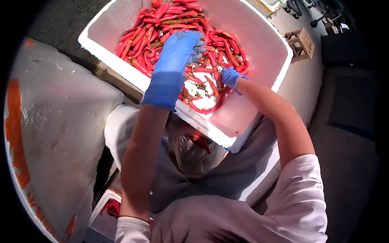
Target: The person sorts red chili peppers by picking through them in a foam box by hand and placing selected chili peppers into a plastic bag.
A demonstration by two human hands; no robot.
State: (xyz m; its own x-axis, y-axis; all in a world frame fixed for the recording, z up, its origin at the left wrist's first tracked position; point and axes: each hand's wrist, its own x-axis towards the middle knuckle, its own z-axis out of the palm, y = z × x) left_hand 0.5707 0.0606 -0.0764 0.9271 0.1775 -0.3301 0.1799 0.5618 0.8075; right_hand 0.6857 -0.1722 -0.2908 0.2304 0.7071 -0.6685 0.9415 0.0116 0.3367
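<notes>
Red chili peppers are heaped in a white foam box, most of them toward its far side. My left hand, in a blue glove, is over the pile with its fingers curled inward; whatever they hold, if anything, is hidden. In a blue glove too, my right hand is lower, at the right side of the peppers. Its fingertips are pinched together at a red chili pepper. Between the hands, loose peppers and stem scraps lie on the bright bottom of the box.
A clear plastic bag with some red in it is below the box, between my legs. Another foam box holding red peppers is at lower left. A large plastic-covered block stands at left, and a wooden stool at upper right.
</notes>
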